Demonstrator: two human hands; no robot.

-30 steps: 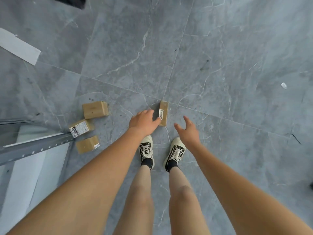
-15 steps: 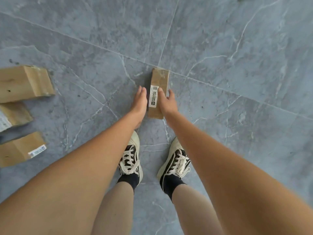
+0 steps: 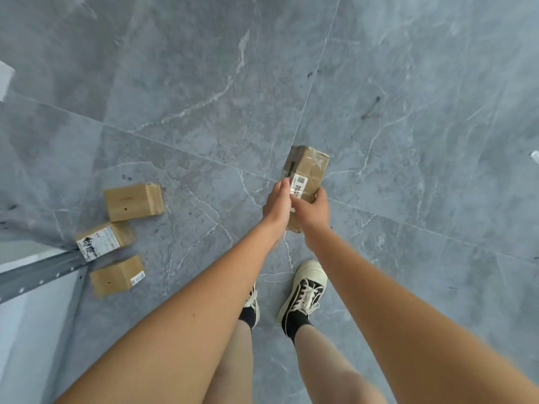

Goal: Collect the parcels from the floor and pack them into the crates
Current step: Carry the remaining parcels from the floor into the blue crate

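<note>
Both hands are gripping a long taped parcel [image 3: 307,173] above the grey tiled floor [image 3: 408,68], the left hand [image 3: 277,204] and right hand [image 3: 313,207] clasping its near end, while three more parcels [image 3: 132,201] are lying near the floor's left edge.

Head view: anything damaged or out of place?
No visible damage. Three parcels lie scattered at odd angles on the floor beside a grey metal rail. Both hands, left and right, hold a taped parcel.
</note>
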